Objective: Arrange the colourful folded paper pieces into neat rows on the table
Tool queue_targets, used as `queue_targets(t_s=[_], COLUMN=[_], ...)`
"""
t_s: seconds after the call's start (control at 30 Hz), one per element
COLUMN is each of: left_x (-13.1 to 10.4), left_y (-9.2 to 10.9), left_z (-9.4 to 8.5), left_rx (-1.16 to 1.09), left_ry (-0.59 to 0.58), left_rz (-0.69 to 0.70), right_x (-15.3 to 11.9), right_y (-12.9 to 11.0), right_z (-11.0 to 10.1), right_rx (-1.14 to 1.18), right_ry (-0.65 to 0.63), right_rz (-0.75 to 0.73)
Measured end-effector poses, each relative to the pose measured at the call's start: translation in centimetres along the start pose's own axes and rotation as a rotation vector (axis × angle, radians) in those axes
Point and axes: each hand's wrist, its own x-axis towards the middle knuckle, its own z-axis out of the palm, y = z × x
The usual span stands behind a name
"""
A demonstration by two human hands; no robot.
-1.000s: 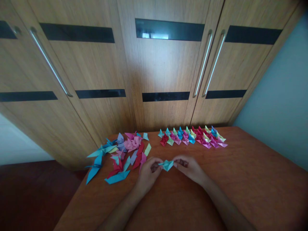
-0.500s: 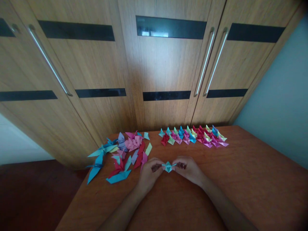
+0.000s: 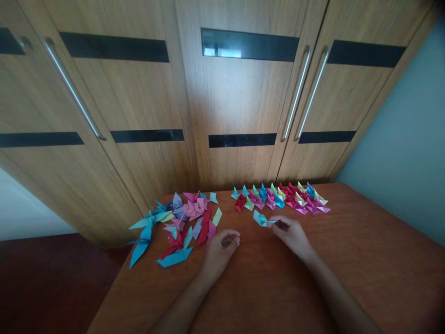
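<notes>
Between the fingertips of my right hand (image 3: 288,234) is a small light-teal folded paper piece (image 3: 261,219), held by one end above the table, just in front of the rows of folded paper boats (image 3: 270,200). My left hand (image 3: 222,246) is curled with thumb and fingertips close together beside the pile of folded papers (image 3: 194,208); I cannot make out anything in it. A magenta paper (image 3: 211,230) lies next to its knuckles, partly hidden.
The brown wooden table (image 3: 365,260) has its left edge beside a blue folded paper (image 3: 139,249). Behind it stands a wooden wardrobe (image 3: 236,102) with long metal handles. A pale blue wall (image 3: 399,134) is at the right.
My left hand has let go of the teal paper. My right hand has moved right and slightly away from me with it, and the paper is now turned. The camera view has shifted slightly.
</notes>
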Motion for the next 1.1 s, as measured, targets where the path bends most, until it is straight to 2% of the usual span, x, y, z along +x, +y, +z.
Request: queue_targets(t_s=[0.1, 0.2, 0.33, 0.5, 0.63, 1.1], left_x=[0.0, 0.0, -0.1, 0.0, 0.0, -0.1], left_y=[-0.3, -0.3, -0.2, -0.4, -0.2, -0.5], left_z=[-0.1, -0.1, 0.0, 0.0, 0.0, -0.1], left_rx=[0.013, 0.021, 0.033, 0.045, 0.061, 0.106], left_ry=[-0.020, -0.034, -0.032, -0.028, -0.032, -0.057], left_rz=[-0.007, -0.009, -0.004, 0.005, 0.007, 0.036], right_x=[0.3, 0.3, 0.2, 0.5, 1.0, 1.4], right_y=[1.5, 3.3, 5.0, 5.1, 4.7, 4.9], right_z=[-2.9, -5.2, -6.2, -5.5, -5.0, -4.9], right_rx=[-0.147, -0.406, -0.717, -0.911, -0.953, -0.905], right_ry=[0.283, 0.416, 0.356, 0.209, 0.160, 0.206], right_rz=[0.082, 0.177, 0.336, 0.487, 0.485, 0.473])
